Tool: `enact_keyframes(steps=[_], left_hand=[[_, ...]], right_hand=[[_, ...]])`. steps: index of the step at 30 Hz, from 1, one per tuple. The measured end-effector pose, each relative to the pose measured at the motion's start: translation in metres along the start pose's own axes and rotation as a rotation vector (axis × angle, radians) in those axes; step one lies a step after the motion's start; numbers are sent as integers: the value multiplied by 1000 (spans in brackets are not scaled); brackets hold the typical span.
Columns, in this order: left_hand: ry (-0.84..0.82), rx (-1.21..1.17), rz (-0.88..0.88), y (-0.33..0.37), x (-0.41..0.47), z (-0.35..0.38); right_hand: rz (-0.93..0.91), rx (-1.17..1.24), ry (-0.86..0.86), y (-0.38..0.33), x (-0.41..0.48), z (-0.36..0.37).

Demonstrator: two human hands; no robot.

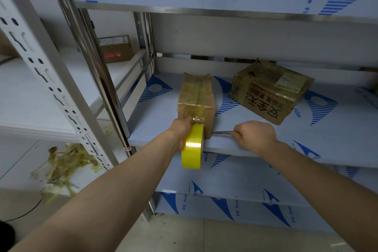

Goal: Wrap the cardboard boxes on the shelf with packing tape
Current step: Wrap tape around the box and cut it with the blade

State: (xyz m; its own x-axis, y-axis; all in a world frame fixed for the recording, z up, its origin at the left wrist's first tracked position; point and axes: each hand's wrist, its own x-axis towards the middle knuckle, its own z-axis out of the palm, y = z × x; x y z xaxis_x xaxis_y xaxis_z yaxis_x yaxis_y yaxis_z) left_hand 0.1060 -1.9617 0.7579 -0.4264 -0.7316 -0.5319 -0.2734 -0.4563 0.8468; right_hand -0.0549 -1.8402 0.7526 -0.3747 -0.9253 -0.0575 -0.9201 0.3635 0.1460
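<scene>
Shelf (266, 139) with box (196, 96), tape roll (193, 147), blade (222, 132)

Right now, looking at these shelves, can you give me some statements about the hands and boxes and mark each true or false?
1. The left hand holds a yellow tape roll at the narrow box. True.
2. The right hand is empty. False: it grips a thin metal tool pointing toward the narrow box.
3. The larger box stands right of the narrow box, not touching it. True.
4. The larger box is unprinted. False: dark characters cover its front side.
5. The crumpled tape heap lies on the top shelf. False: it lies on a lower shelf at left.
</scene>
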Motion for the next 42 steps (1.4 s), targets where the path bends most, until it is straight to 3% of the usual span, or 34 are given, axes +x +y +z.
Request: enact_keyframes(steps=[4, 6, 10, 13, 15, 17, 18, 20, 22, 25, 29, 34, 42], left_hand=[[10, 23, -15, 1, 0, 0], [2, 22, -16, 1, 0, 0], [6, 46, -28, 1, 1, 0], [5, 37, -28, 1, 1, 0], [-7, 16, -28, 1, 0, 0], [-10, 7, -24, 2, 0, 0], [-10, 1, -22, 1, 2, 0], [-5, -11, -6, 1, 1, 2], [-16, -16, 15, 2, 0, 3], [21, 49, 22, 3, -2, 4], [82, 195, 72, 4, 5, 0], [10, 481, -5, -35, -4, -9], [-44, 326, -6, -29, -10, -8]], right_hand=[[480, 827, -136, 38, -6, 16], [655, 1018, -156, 47, -2, 28], [606, 957, -67, 48, 17, 53], [523, 738, 47, 38, 32, 50], [364, 796, 277, 21, 41, 31], [106, 965, 529, -6, 46, -4], [-38, 972, 574, -22, 48, -24], [-316, 758, 434, -48, 55, -52], [-450, 370, 170, -58, 65, -55], [-481, 154, 47, -54, 72, -43], [-504, 162, 109, -54, 72, -39], [-499, 185, 93, -55, 73, -39], [-388, 179, 271, -71, 73, -30]])
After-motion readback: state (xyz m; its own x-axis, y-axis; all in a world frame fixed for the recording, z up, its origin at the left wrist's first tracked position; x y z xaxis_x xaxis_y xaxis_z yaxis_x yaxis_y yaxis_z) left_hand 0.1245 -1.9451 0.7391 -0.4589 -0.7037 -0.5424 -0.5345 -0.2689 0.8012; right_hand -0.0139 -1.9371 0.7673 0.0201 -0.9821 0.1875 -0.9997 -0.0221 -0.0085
